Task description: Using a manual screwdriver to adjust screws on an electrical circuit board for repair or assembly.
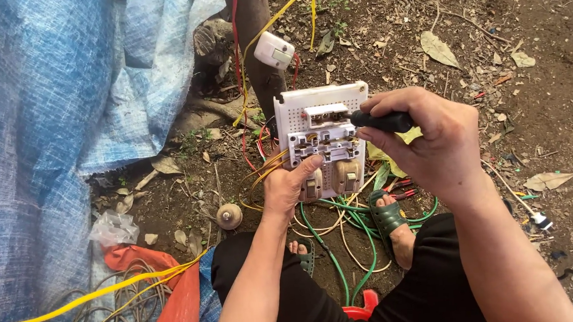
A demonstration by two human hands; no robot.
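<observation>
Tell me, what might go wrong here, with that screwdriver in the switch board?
The left hand alone steadies the white switch board, so the screwdriver in the right hand could slip toward its thumb. Loose yellow wires hang from the board and could be pulled free. Green cables coil round the sandalled feet, a likely trip.

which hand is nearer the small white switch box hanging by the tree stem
Right. The right hand is beside the white board's top, below-right of the switch box; the left hand grips the board's bottom edge, farther down.
</observation>
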